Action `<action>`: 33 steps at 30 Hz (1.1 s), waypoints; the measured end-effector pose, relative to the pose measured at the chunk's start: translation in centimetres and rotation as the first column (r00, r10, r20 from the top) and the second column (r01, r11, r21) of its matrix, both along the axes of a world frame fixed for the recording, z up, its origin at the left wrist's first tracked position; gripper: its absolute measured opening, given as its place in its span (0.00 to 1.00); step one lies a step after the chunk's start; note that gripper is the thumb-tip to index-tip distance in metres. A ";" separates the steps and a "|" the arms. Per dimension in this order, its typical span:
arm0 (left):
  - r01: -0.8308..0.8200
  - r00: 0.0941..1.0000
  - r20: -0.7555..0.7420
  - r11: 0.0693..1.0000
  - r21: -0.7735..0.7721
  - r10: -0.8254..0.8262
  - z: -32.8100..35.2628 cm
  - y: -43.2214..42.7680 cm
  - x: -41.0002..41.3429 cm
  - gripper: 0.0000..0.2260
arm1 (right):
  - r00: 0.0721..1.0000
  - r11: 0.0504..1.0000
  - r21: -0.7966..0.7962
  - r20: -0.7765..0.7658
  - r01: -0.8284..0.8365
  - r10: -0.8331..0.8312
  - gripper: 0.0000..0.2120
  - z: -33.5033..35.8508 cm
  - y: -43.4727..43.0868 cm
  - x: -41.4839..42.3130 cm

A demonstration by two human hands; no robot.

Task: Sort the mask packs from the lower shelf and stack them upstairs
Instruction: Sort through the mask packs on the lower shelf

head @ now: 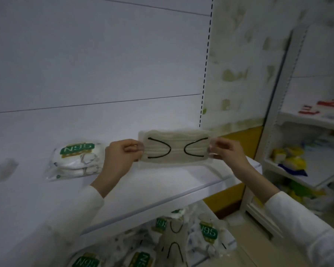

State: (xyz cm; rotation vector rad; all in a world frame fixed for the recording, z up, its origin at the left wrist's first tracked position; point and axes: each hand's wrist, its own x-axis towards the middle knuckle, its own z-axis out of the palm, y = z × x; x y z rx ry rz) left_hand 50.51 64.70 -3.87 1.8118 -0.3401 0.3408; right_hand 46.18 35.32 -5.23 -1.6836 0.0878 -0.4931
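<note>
A clear pack of beige flat masks with black ear loops [176, 148] is held level just above the white upper shelf [162, 182]. My left hand [121, 154] pinches its left edge and my right hand [227, 151] pinches its right edge. To the left on the same shelf lies a white N95 mask pack [75, 160] with a green label. Below, the lower shelf holds a jumble of mask packs [172, 241]: several N95 packs and a beige pack with black loops.
The shelf's white back panel [94, 64] rises behind, with a slotted upright [205, 70] at its right. A second shelving unit [305, 151] with yellow and red goods stands to the right. A blurred pale object [3, 169] lies at the far left.
</note>
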 end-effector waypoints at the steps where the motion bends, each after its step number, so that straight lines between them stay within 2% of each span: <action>1: 0.005 1.000 -0.001 1.000 -0.017 -0.005 0.2 -1.5 0.7 0.15 | 1.000 1.000 0.001 -0.002 0.002 -0.002 0.09 0.4 -1.4 0.7; 7: -0.143 0.990 -0.023 0.987 -0.069 0.142 1.2 -10.2 6.9 0.14 | 0.999 0.995 -0.094 -0.028 0.016 -0.018 0.10 2.5 -9.9 8.8; 12: -0.311 0.948 -0.092 0.949 -0.059 0.305 0.2 -14.7 11.9 0.11 | 0.991 0.964 -0.264 -0.131 -0.026 -0.010 0.16 2.6 -13.4 17.0; 17: -0.419 0.895 -0.134 0.905 0.075 0.426 -1.7 -16.3 14.7 0.07 | 0.972 0.916 -0.386 -0.235 -0.112 0.019 0.20 0.5 -13.6 22.0; 20: -0.439 0.872 -0.157 0.883 0.167 0.463 -2.5 -16.7 15.6 0.04 | 0.969 0.915 -0.387 -0.247 -0.116 0.018 0.18 -0.8 -13.7 23.6; 26: -0.410 0.861 -0.200 0.871 0.271 0.467 -3.3 -16.8 16.3 0.04 | 0.967 0.862 -0.476 -0.247 -0.176 0.062 0.08 -2.2 -14.1 25.5; 30: -0.376 0.860 -0.216 0.860 0.346 0.463 -3.5 -16.8 16.2 0.06 | 0.965 0.808 -0.553 -0.254 -0.202 0.068 0.07 -2.7 -13.7 26.1; 33: -0.350 0.859 -0.251 0.870 0.347 0.445 -3.7 -16.5 16.2 0.07 | 0.965 0.779 -0.593 -0.257 -0.203 0.055 0.08 -3.0 -13.6 26.4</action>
